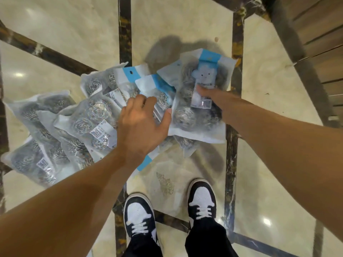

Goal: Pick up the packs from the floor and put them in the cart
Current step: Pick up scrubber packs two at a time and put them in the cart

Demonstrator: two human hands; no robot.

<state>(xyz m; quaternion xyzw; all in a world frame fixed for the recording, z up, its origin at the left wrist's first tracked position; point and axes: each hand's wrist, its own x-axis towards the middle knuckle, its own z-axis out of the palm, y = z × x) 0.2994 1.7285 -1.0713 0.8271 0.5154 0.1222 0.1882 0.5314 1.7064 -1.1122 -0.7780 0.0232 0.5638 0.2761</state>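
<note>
While both of our arms reach down toward the floor (78,34), we are at the pick-up step, with none of the packs in the cart yet as far as we can see; the cart itself is not in view. Our right hand (206,92) holds one pack (202,101) raised above the others, thumb on its front label; the fingers are hidden behind it, so we judge the grip from the way the pack hangs. Our left hand (143,123) is spread wide, fingers loosely bent, holding nothing, and it hovers over the heap of packs (89,115). Most of that heap lies to the left of this hand and beneath it, and one blue-topped pack (157,89) sits just beyond its fingertips. Our shoes (139,216) stand near the heap, below both hands in the view. Next, we judge, the left hand must drop onto a pack and close round it. The slippery film calls for a firm pinch at an edge.
</note>
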